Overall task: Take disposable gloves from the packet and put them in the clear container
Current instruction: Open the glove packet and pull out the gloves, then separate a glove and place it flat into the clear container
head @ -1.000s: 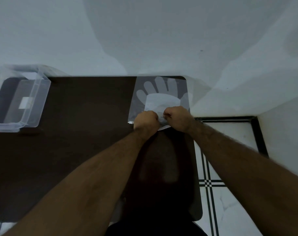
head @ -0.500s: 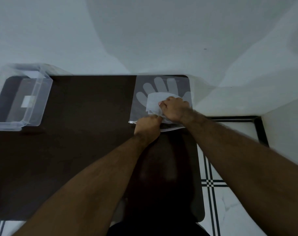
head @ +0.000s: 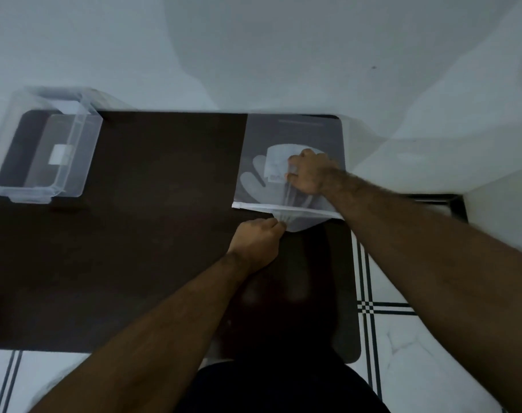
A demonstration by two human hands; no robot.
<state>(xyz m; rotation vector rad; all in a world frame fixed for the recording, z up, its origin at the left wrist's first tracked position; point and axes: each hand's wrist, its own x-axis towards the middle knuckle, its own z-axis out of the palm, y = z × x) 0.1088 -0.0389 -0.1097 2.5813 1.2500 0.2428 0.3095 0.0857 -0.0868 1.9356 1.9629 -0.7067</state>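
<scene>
The packet [head: 289, 162] lay flat at the table's [head: 134, 234] far right, long axis near-to-far, mouth toward you. Your right hand [head: 308, 171] pressed on it, fingers curled; your left hand [head: 258, 242] pinched a glove [head: 298, 222] at the mouth. The clear container [head: 42, 150] stood far left.

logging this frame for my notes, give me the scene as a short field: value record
surface: dark table
packet: glove packet flat at the table's far right corner, opening toward the person
left hand: left hand pinching a bunched glove at the packet's mouth
right hand: right hand pressed on top of the packet
container: clear container at the far left, open, no gloves visible inside
</scene>
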